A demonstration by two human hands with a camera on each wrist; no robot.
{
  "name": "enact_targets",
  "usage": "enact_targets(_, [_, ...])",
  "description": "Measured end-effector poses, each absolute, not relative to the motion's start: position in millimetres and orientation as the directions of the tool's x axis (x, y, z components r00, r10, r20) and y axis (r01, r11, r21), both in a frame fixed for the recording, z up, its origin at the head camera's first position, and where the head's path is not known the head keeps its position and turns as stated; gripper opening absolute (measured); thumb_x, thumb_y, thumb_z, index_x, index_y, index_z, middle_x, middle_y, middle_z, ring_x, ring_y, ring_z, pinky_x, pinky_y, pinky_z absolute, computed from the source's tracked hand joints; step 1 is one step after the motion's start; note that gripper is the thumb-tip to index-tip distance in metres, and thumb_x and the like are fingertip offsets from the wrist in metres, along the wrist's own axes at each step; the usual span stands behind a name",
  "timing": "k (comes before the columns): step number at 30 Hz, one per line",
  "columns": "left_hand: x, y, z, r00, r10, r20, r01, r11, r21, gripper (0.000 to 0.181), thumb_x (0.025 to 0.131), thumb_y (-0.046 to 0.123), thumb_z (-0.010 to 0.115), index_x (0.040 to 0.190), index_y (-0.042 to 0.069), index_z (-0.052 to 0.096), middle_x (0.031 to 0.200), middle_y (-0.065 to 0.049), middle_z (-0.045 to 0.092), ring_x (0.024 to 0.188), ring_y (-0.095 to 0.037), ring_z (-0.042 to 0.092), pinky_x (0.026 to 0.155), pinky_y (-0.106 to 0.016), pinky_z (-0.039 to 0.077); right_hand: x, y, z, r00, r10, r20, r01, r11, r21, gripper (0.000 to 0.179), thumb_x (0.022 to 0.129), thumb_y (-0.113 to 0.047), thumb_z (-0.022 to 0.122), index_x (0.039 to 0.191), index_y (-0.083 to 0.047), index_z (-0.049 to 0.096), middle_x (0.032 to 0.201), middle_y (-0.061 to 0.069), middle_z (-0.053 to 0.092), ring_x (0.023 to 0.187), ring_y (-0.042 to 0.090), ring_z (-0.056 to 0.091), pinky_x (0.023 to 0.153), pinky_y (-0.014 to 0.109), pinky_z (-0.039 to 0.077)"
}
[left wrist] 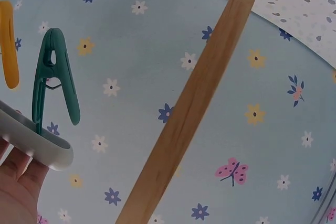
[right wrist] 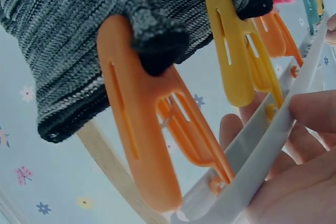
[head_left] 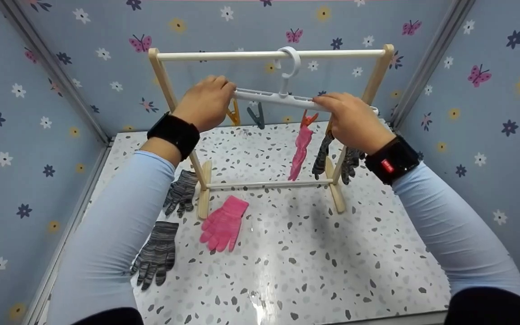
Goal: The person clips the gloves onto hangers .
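Note:
A white clip hanger (head_left: 260, 96) is up at the top rod of a wooden rack, its hook (head_left: 292, 63) at the rod. My left hand (head_left: 208, 104) grips the hanger's left end; my right hand (head_left: 359, 123) holds its right part, thumb and fingers about the bar in the right wrist view. The bar slopes down to the right. Near my left hand dangle a green clip (left wrist: 54, 72) and a yellow clip (left wrist: 8, 45), both without gloves. An orange clip (head_left: 308, 119) bears a pink glove (head_left: 301, 151). Striped grey gloves (right wrist: 68, 51) hang from another orange clip (right wrist: 136, 124) and a yellow clip (right wrist: 231, 51).
The wooden rack (head_left: 269, 56) stands on a speckled white table (head_left: 287, 271). Left of its front lie a pink glove (head_left: 225, 225) and two striped grey gloves, one nearer (head_left: 157, 255) and one by the rack's foot. Flowered walls (head_left: 224, 27) enclose the back and sides.

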State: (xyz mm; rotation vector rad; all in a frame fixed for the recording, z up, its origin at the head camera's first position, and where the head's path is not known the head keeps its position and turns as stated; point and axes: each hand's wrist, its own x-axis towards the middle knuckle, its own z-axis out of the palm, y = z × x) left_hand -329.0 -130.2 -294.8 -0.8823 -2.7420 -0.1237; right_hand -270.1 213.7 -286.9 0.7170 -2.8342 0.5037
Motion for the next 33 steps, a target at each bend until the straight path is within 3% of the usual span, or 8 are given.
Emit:
enact_targets(7, [-322, -133, -294, -0.780, 0.570, 0.258, 0.581, 0.813, -0.040, 0.035, 0.112, 0.002, 0.043, 0.142, -0.007, 0.058, 0.124, -0.025, 0.063, 0.117, -0.043, 0.058, 0.104, -0.054, 0.052, -275, 217, -292, -0.861, -0.416, 0.292, -0.496, 0.813, -0.306, 0.054, 0.100, 0.010, 0.049, 0.151, -0.003, 0.062, 0.148, 0.025, 0.065, 0.134, 0.048, 0.060, 0.118, 0.064, 0.047])
enact_targets(22, [-313, -139, -288, -0.786, 0.582, 0.208, 0.586, 0.809, -0.049, 0.033, 0.113, 0.005, 0.049, 0.141, -0.007, 0.062, 0.133, -0.026, 0.067, 0.128, -0.044, 0.062, 0.117, -0.054, 0.050, -286, 218, -296, -0.821, -0.423, 0.383, -0.534, 0.806, -0.256, 0.046, 0.102, 0.009, 0.051, 0.143, -0.003, 0.070, 0.143, 0.024, 0.070, 0.127, 0.050, 0.065, 0.114, 0.064, 0.049])
enact_targets(33, [-303, -146, -278, -0.774, 0.606, 0.183, 0.608, 0.792, -0.050, 0.033, 0.116, 0.014, 0.051, 0.136, -0.007, 0.066, 0.124, -0.024, 0.071, 0.115, -0.043, 0.065, 0.105, -0.055, 0.057, -295, 216, -294, -0.830, -0.387, 0.401, -0.508, 0.821, -0.260, 0.034, 0.110, -0.002, 0.053, 0.139, -0.003, 0.072, 0.140, 0.023, 0.072, 0.131, 0.049, 0.066, 0.118, 0.063, 0.047])
